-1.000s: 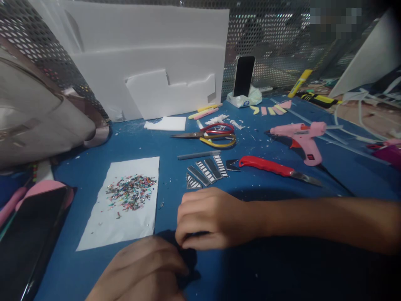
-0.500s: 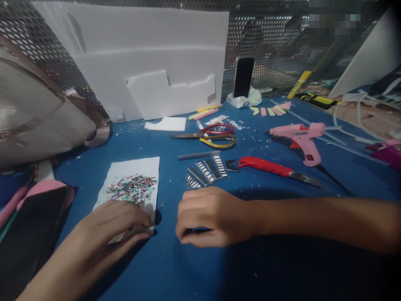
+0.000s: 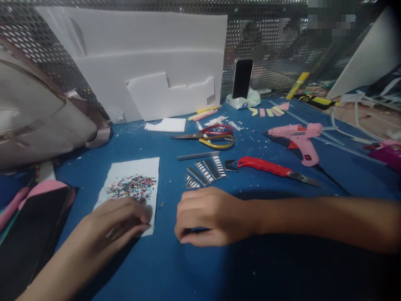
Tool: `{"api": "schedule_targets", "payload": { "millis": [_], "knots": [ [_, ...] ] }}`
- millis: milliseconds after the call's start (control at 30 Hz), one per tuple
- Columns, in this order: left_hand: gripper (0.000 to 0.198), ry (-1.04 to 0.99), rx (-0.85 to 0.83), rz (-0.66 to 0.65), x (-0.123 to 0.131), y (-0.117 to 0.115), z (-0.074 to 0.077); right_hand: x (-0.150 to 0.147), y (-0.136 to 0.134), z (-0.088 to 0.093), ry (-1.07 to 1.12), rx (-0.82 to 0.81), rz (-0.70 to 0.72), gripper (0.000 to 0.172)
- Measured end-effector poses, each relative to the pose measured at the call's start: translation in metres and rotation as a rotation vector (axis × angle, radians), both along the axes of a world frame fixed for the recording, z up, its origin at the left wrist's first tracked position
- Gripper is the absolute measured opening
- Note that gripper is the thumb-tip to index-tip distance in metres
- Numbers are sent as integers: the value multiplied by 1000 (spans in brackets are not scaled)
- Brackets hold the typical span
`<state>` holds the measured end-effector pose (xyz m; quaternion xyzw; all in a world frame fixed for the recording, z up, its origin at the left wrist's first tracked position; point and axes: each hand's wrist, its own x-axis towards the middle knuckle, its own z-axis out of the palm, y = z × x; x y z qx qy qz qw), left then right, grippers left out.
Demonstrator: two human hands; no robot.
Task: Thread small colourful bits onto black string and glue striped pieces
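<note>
On white paper: multicoloured bits, loosely heaped, just beyond left hand, narrowed; right hand, curled; whether either holds anything, cannot tell.

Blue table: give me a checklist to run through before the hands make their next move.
1. White paper sheet flat under the multicoloured bits: ok.
2. All bits on the sheet: not ok; a few lie just off its right edge.
3. Left hand at the sheet's near end: ok; whether it pinches anything, cannot tell.
4. Right hand free of objects: cannot tell; the fingers are curled.
5. Red-handled knife covered: not ok; its blade is bare.
6. Pink glue gun cool: cannot tell.
</note>
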<state>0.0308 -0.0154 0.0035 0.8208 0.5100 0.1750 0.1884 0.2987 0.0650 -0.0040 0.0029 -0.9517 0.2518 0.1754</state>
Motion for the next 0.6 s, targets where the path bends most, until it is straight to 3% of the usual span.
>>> {"api": "schedule_targets", "payload": {
  "millis": [133, 300, 467, 600],
  "knots": [
    [11, 14, -29, 51, 9, -1, -1, 0, 0, 0, 15, -8, -1, 15],
    [11, 17, 3, 26, 12, -5, 0, 0, 0, -1, 5, -19, 6, 13],
    [7, -108, 41, 135, 21, -18, 1, 0, -1, 0, 54, -56, -44, 11],
    [8, -261, -67, 209, 41, -26, 3, -1, -3, 2, 88, -112, -139, 6]
  ]
}}
